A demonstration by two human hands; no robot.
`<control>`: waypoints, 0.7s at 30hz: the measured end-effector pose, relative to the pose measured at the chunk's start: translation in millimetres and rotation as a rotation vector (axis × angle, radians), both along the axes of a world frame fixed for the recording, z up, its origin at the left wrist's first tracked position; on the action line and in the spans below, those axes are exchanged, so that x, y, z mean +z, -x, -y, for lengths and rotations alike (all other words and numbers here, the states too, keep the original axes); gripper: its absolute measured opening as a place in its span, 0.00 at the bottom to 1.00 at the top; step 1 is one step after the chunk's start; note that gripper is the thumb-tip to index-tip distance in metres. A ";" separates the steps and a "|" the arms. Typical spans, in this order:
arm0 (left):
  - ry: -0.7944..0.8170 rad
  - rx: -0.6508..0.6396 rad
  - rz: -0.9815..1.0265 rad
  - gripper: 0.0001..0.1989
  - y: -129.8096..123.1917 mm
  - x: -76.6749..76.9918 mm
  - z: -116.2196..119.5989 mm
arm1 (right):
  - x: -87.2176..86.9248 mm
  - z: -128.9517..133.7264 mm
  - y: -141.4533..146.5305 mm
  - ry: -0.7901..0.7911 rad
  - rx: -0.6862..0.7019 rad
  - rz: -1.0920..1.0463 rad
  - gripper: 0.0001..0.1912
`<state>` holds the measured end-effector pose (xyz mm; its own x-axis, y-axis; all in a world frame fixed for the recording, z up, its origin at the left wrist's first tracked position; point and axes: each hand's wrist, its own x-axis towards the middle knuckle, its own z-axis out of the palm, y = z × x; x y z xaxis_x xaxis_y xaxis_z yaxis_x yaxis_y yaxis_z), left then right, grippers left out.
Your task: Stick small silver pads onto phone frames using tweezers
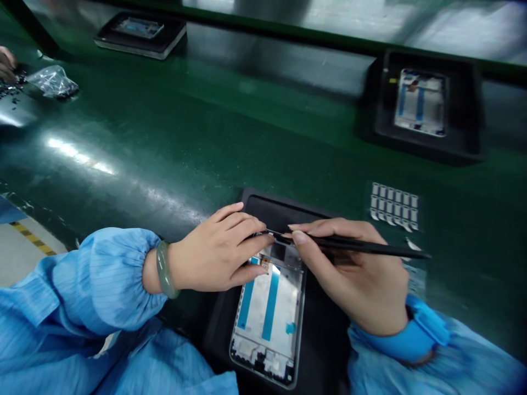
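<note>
A silver phone mid-frame with blue adhesive strips lies on a black tray in front of me. My left hand reaches over its upper left part. The fingers are stretched out, with thumb and index fingertip apart near the frame's top end. Black tweezers are held in my right hand, pinched between thumb and fingers. Their tips point left to the frame's top edge, close to my left index fingertip. Whether the tips hold a small part I cannot make out.
A sheet of small white stickers lies to the right on the green table. Further back are a black tray with another phone frame and a second tray. At far left, another person's hand is near a plastic bag.
</note>
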<state>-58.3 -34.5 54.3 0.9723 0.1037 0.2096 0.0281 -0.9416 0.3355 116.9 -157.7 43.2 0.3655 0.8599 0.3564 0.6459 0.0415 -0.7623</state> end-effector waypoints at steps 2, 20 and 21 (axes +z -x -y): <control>0.000 -0.002 0.003 0.20 0.0 0.1 -0.1 | -0.6 0.7 0.1 0.000 -0.002 -0.004 0.09; 0.105 0.132 0.114 0.10 -18.4 1.0 -5.2 | 3.6 -0.3 2.6 -0.074 -0.007 0.033 0.10; 0.104 0.149 0.120 0.09 -19.9 0.2 -5.4 | 3.3 -0.2 2.3 -0.069 -0.001 0.031 0.10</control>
